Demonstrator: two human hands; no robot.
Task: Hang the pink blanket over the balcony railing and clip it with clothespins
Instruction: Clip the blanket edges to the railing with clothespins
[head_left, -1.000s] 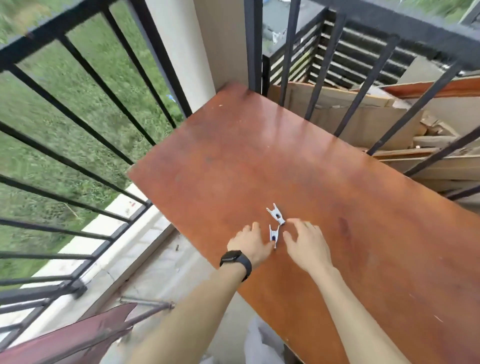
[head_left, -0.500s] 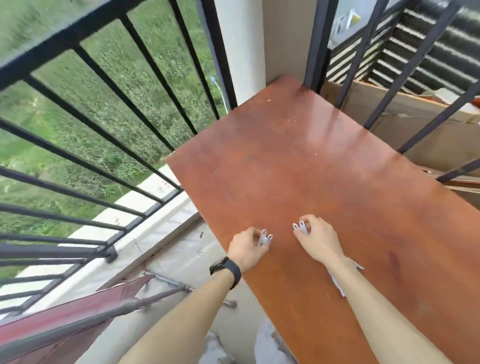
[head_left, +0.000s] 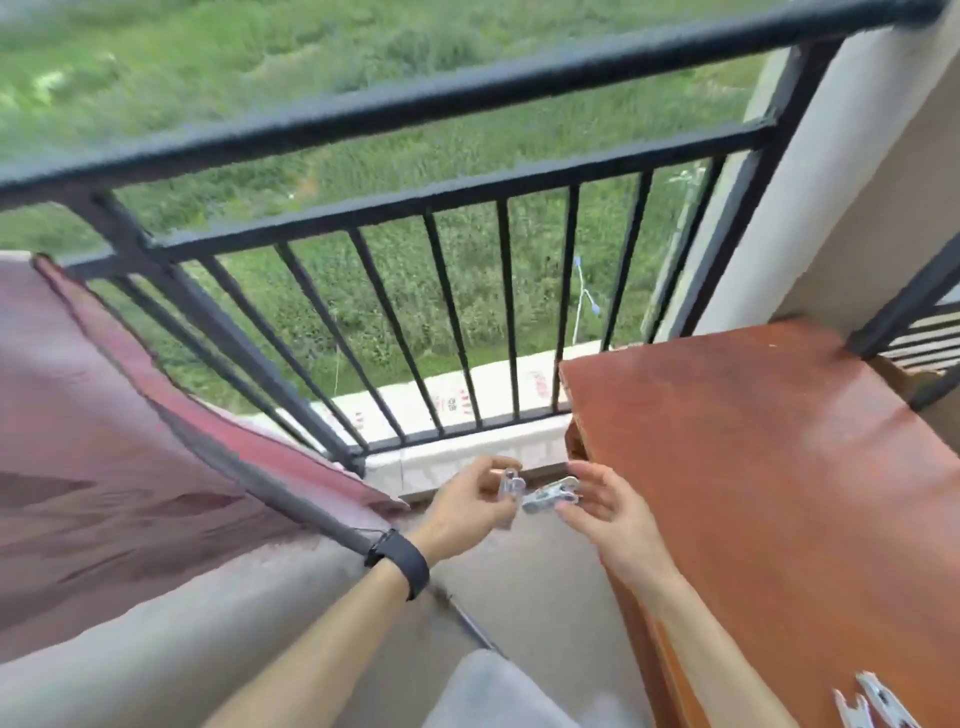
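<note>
Just in front of the smooth reddish-brown tabletop (head_left: 753, 467), the left hand (head_left: 467, 506) pinches a clear plastic clothespin (head_left: 511, 483) while the right hand (head_left: 605, 512) grips a second pale, forked clothespin (head_left: 550, 496), the two clips nearly touching. To the left of the left hand, the pink blanket (head_left: 104, 441), dull and softly creased with a dark hem, drapes down from the black metal railing (head_left: 415, 104). Behind the right forearm, more white clothespins (head_left: 872, 706) lie on the table.
</note>
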